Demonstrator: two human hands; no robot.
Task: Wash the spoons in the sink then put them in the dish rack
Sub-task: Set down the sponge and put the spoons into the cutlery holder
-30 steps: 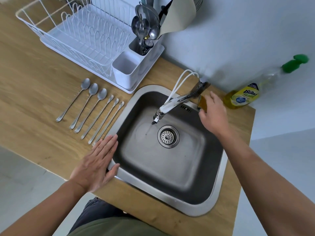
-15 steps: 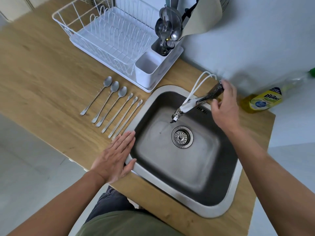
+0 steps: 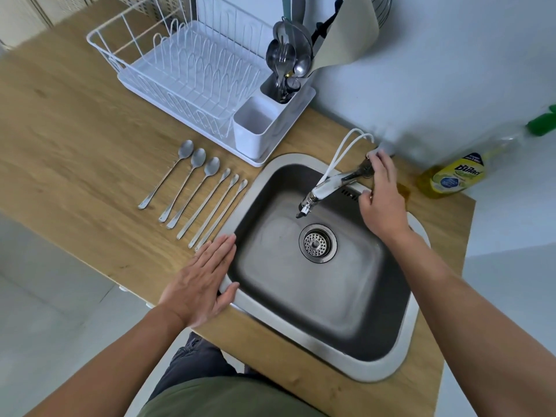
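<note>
Right hand gripping chrome faucet handle; left hand lying flat, fingers straight, on wood-grain counter touching stainless sink rim; six slender steel spoons lying parallel.

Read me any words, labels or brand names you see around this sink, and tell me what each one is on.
Yellow dish soap bottle with the green cap: a blue-and-white brand word in non-Latin script on its label, too blurred to quote.
Same label, round blue badge lower down: small print, too small and blurred to read.
White wire dish rack, six steel spoons, steel sink and faucet: no text visible.
</note>
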